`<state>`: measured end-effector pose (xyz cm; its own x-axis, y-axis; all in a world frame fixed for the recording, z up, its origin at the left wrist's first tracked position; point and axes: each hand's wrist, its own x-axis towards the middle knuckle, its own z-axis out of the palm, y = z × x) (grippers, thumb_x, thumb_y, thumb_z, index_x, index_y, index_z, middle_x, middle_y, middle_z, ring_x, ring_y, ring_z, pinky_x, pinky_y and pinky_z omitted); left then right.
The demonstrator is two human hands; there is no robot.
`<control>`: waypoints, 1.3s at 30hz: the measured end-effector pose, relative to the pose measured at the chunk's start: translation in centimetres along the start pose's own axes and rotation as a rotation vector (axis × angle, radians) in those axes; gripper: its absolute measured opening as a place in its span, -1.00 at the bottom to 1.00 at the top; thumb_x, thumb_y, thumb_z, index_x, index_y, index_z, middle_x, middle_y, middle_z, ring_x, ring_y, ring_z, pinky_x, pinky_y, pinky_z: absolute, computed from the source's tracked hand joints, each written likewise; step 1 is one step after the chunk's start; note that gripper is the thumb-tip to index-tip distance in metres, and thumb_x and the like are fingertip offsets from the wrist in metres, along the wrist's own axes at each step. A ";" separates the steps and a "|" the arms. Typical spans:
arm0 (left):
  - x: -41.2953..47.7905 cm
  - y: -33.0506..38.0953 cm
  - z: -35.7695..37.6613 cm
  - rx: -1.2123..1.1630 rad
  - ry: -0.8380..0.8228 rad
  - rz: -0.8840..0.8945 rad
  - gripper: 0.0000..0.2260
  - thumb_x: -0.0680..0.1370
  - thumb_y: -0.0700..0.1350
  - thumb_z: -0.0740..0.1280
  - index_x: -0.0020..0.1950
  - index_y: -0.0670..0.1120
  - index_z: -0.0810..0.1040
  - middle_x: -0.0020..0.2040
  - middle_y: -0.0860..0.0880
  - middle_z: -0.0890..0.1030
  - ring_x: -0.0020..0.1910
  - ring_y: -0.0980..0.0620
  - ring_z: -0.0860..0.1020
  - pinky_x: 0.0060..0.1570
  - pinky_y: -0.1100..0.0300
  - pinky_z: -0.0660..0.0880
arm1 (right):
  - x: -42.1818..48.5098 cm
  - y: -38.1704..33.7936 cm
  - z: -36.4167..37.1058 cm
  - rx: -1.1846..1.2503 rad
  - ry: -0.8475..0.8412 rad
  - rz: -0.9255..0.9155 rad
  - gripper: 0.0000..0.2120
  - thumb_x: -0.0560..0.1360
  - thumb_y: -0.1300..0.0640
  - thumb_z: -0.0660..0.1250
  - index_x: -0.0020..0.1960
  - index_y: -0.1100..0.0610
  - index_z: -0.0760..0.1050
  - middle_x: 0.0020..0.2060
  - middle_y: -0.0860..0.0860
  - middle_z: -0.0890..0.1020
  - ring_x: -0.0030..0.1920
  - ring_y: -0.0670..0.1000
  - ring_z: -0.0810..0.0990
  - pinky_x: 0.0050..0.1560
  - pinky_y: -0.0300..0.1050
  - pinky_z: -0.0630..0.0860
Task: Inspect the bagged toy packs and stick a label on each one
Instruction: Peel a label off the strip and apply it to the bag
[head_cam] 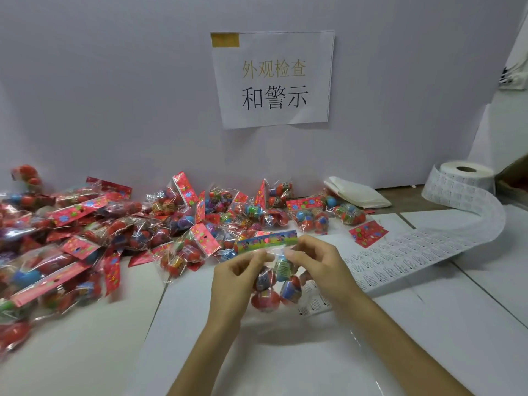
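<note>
Head view: just below centre, a toy pack (274, 284) is held over the white surface (314, 352). The left hand (237, 277) and right hand (317, 261) each have their grip pinched on the bag beneath its header card (265, 242). A pile of packs (85, 232) lies at 9 o'clock, and a label strip (414, 252) leads to its roll (465, 174) at 2 o'clock.

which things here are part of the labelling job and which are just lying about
Job: clear bag of toy eggs, pinched by left hand and right hand; heap of red-topped packs; white label roll.
Lying about: folded white sheets; loose red card.
</note>
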<state>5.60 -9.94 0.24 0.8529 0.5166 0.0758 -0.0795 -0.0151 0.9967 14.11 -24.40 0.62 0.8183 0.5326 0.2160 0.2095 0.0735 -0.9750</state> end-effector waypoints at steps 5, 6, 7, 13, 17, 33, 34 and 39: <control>0.0 0.2 -0.3 -0.011 0.023 0.044 -0.86 0.60 -0.07 0.39 -0.05 0.02 0.75 -0.17 0.01 0.75 -0.18 0.07 0.72 -0.28 0.33 0.58 | -0.3 0.1 0.2 -0.022 -0.018 0.033 -0.95 0.56 0.13 0.42 -0.07 0.05 0.65 -0.24 -0.06 0.66 -0.21 -0.07 0.61 -0.27 -0.09 0.55; 0.1 0.3 -0.4 -0.007 0.026 0.065 -0.84 0.60 -0.11 0.40 -0.10 0.05 0.75 -0.18 0.01 0.75 -0.19 0.07 0.72 -0.27 0.32 0.58 | -0.4 0.2 0.4 -0.034 -0.019 0.038 -0.93 0.56 0.10 0.43 -0.11 0.00 0.65 -0.22 -0.04 0.66 -0.19 -0.06 0.62 -0.24 -0.06 0.56; 0.2 0.2 -0.5 -0.003 0.031 0.079 -0.81 0.59 -0.12 0.40 -0.15 0.08 0.75 -0.20 0.01 0.75 -0.21 0.08 0.72 -0.28 0.33 0.58 | -0.5 0.2 0.6 -0.046 -0.014 0.038 -0.89 0.55 0.09 0.45 -0.15 -0.03 0.65 -0.21 -0.01 0.67 -0.18 -0.05 0.63 -0.22 -0.04 0.56; 0.2 0.0 -0.3 0.016 0.015 0.135 -0.85 0.57 -0.11 0.42 -0.17 -0.02 0.75 -0.26 0.01 0.73 -0.27 0.12 0.70 -0.30 0.38 0.54 | -0.5 0.0 0.6 -0.020 0.012 0.041 -0.80 0.38 0.02 0.47 -0.15 0.15 0.63 -0.21 0.12 0.69 -0.17 0.07 0.68 -0.20 0.06 0.61; 0.4 -0.3 0.0 0.002 0.003 0.092 -0.87 0.59 -0.08 0.39 -0.03 0.04 0.75 -0.11 -0.01 0.75 -0.13 0.03 0.73 -0.27 0.31 0.59 | -0.3 0.2 0.3 0.003 0.054 0.054 -0.92 0.47 0.15 0.45 -0.08 0.16 0.68 -0.20 0.19 0.69 -0.24 0.05 0.67 -0.31 -0.06 0.59; 1.6 -2.0 -1.4 0.258 0.149 -0.044 -0.64 0.50 0.06 0.51 0.24 0.02 0.56 0.07 0.04 0.64 -0.09 -0.04 0.69 -0.11 0.00 0.68 | 0.7 1.4 -2.6 -0.586 -0.029 0.039 -0.67 0.56 0.19 0.39 0.25 -0.13 0.56 0.17 -0.29 0.61 0.20 -0.27 0.54 0.30 -0.21 0.44; 1.6 -2.1 -1.7 0.402 0.192 -0.027 -0.59 0.49 0.11 0.51 0.28 0.07 0.50 0.06 0.08 0.61 -0.06 -0.02 0.66 -0.05 -0.05 0.67 | 0.6 1.6 -2.8 -0.731 -0.077 0.041 -0.65 0.56 0.14 0.39 0.29 -0.16 0.53 0.23 -0.31 0.55 0.23 -0.28 0.47 0.33 -0.23 0.38; 1.5 -2.3 -2.6 0.821 0.369 0.036 -0.48 0.53 0.20 0.42 0.41 0.07 0.37 0.06 0.03 0.67 -0.01 -0.04 0.62 -0.01 -0.01 0.58 | 0.1 2.9 -2.8 -0.957 -0.276 0.097 -0.46 0.56 -0.06 0.38 0.50 -0.13 0.34 0.42 -0.21 0.40 0.42 -0.13 0.34 0.47 -0.07 0.23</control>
<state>5.69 -6.88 -1.99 0.6258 0.7437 0.2349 0.4109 -0.5704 0.7112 16.28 -26.48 -2.04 0.7274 0.6862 -0.0005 0.5902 -0.6260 -0.5096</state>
